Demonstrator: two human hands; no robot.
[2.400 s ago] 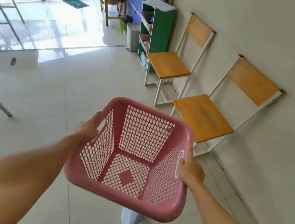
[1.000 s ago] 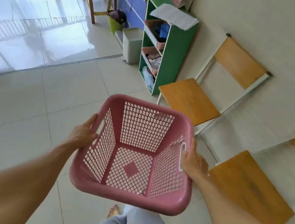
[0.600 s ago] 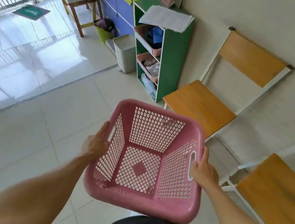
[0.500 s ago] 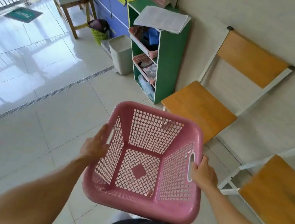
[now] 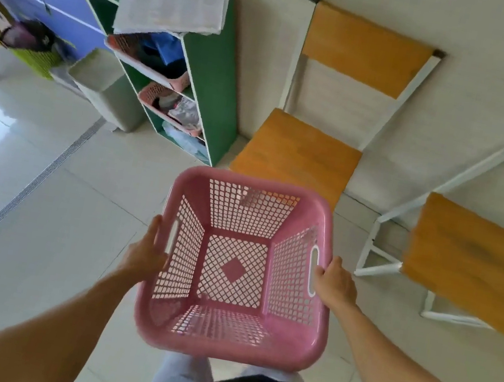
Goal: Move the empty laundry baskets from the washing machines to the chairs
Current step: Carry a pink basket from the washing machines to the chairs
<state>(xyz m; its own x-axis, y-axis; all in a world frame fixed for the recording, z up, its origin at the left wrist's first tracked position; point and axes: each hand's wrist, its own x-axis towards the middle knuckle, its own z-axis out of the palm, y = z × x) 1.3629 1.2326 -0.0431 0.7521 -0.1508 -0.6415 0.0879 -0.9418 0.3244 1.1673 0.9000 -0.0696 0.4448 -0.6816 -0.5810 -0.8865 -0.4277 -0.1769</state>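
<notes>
While both hands, left hand (image 5: 145, 253) and right hand (image 5: 336, 285), are clamping fingers on the pink basket (image 5: 227, 341), it's nearing the chair (image 5: 298, 151); lowering onto the seat looks next.

Basket (image 5: 226, 348) held above floor (image 5: 33, 236), centre of view, nothing in it; left hand (image 5: 145, 254) on its left rim, right hand (image 5: 336, 285) on its right rim; first chair (image 5: 297, 155) just beyond basket, against wall (image 5: 491, 27); second chair (image 5: 470, 263) right of the first; shelf unit (image 5: 215, 83) left of first chair; bin (image 5: 109, 95) left of shelf unit; papers (image 5: 170, 6) on top of shelf unit.
</notes>
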